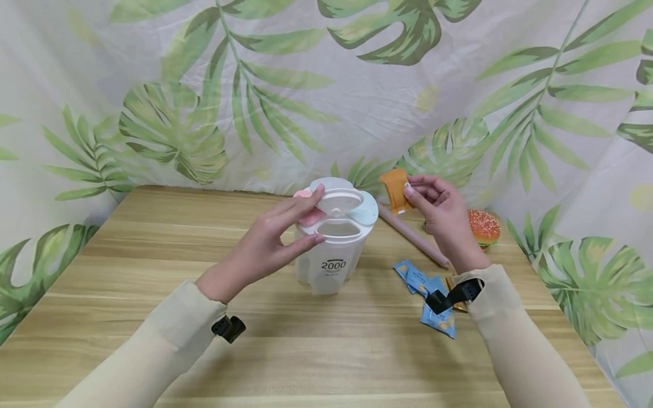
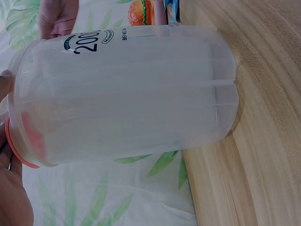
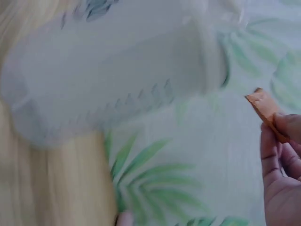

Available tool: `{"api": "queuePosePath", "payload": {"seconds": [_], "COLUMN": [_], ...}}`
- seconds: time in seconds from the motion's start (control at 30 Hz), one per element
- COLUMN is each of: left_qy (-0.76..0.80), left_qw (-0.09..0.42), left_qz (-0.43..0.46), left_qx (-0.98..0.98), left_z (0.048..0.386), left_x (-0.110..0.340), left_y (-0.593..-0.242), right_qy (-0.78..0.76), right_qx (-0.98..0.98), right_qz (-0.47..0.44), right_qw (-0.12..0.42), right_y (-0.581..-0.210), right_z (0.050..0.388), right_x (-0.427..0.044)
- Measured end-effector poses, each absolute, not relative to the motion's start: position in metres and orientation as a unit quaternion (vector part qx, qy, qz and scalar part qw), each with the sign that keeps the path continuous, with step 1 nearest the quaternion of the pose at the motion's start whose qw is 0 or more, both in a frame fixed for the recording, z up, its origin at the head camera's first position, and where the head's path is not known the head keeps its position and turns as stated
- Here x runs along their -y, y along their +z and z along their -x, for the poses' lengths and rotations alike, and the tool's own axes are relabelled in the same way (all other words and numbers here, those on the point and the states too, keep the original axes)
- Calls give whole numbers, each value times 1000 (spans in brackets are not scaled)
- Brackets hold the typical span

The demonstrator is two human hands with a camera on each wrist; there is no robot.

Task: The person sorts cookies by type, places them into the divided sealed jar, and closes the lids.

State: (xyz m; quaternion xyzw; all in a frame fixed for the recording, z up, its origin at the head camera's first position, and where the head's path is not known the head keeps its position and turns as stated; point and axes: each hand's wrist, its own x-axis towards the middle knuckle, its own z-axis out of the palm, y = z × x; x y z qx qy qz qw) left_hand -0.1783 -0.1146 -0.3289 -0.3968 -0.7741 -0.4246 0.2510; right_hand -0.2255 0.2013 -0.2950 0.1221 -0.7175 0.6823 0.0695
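1. Head view: a clear container (image 1: 330, 277) marked 2000 stands upright on the wooden table (image 1: 255, 362), one white flap (image 1: 339, 199) of its lid raised over an opening; the left hand (image 1: 265, 241), fingers mostly straight, touches the lid, thumb at the near rim; the right hand (image 1: 442, 212) pinches an orange packet (image 1: 395, 191) up in the air, to the right of the container and apart from it; blue packets (image 1: 416, 279) lie on the table near a pink rod (image 1: 414, 236), and a toy burger (image 1: 483, 228) sits behind the right wrist.

2. Left wrist view: the container fills the middle; the left hand shows only partly, its fingers at the lid.

3. Right wrist view: blurred; the orange packet is gripped between thumb and fingers, clear of the container.
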Motion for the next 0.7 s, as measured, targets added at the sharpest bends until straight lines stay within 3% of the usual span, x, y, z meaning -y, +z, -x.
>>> {"api": "queuePosePath", "payload": {"seconds": [0.3, 0.7], "left_qy": [-428, -432], "left_qw": [249, 244], "left_qz": [397, 402], "left_qx": [773, 770], "left_z": [178, 178], "left_x": [115, 115], "left_y": [-329, -329], "right_qy": [684, 535], "right_qx": [681, 750], "right_qz": [-221, -350], "right_qw": [144, 169], "right_y": [-270, -283], "right_z": [200, 185], "right_x": [-174, -140]}}
